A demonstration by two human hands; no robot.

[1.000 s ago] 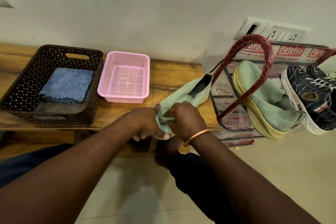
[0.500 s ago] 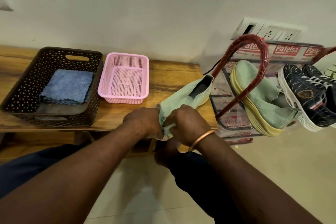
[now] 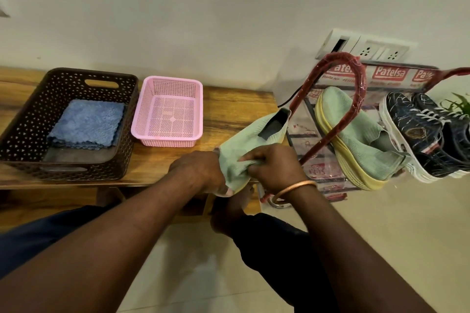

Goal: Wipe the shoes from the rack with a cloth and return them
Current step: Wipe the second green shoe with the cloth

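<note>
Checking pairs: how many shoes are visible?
4: green shoe in left hand and right hand; its mate on the rack; two navy sneakers beside it. Others may be off-frame.

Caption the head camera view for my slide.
Left hand and right hand hold a green shoe over the bench; its mate sits on the rack.

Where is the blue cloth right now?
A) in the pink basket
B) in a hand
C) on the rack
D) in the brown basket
D: the blue cloth lies folded in the brown basket, while the left hand and right hand grip a green shoe.
</note>
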